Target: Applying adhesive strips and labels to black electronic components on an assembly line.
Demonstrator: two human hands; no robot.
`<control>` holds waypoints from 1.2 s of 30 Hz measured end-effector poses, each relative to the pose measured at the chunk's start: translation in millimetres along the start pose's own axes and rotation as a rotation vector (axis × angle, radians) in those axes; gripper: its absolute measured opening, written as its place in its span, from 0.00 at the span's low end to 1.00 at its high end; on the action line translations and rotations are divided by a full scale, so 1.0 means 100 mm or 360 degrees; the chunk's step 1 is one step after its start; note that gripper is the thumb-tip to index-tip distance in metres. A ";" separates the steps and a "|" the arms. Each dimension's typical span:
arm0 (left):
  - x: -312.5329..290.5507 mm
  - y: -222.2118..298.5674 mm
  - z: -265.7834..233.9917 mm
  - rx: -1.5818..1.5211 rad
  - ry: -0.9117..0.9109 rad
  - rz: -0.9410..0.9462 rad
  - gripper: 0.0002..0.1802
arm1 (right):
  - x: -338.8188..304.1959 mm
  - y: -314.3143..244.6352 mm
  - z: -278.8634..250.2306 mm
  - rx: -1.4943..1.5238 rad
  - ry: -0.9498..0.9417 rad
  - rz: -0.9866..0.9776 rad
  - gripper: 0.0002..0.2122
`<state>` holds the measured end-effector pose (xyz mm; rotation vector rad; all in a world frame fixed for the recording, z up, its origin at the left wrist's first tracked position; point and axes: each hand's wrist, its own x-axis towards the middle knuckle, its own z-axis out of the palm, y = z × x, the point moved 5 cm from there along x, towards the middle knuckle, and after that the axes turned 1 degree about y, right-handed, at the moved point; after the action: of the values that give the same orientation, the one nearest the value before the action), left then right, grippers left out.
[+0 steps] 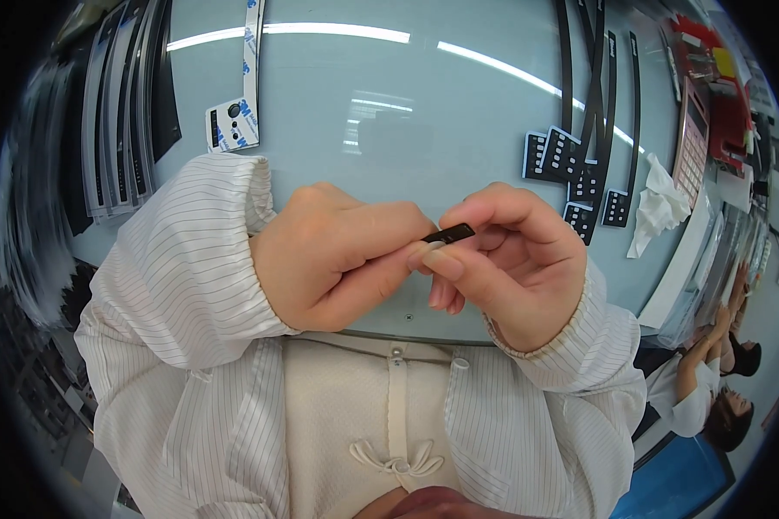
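1. Right now, the black strip is up between both hands, over the counter's near side.
2. The left hand pinches its left end; the right hand's thumb and forefinger grip it too, the remaining fingers loosely curled.
3. The step looks like close, two-handed handling of this single piece.
4. Such work probably calls for a light, steady pinch next.

The black piece has its left end hidden.
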<state>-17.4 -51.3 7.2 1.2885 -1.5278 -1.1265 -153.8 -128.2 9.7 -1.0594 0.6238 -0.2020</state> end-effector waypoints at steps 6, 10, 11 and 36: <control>0.00 0.01 0.00 -0.0018 0.0010 0.0004 0.03 | 0.02 0.08 -0.06 0.0299 -0.0171 -0.0055 0.08; -0.02 -0.02 0.00 -0.0029 0.0065 0.0020 0.02 | 0.02 0.07 -0.02 0.0215 -0.0100 0.0045 0.08; -0.04 -0.02 0.00 -0.0030 0.0069 0.0021 0.02 | 0.02 0.07 -0.01 0.0199 -0.0113 0.0055 0.08; -0.01 -0.12 0.09 -0.1195 -0.0129 -0.0754 0.16 | 0.06 0.15 -0.08 0.0246 0.0012 0.0278 0.12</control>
<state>-22.3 -49.8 -7.1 1.0829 -0.7086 -1.8423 -155.2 -129.5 -8.1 -0.8509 0.6925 -0.1001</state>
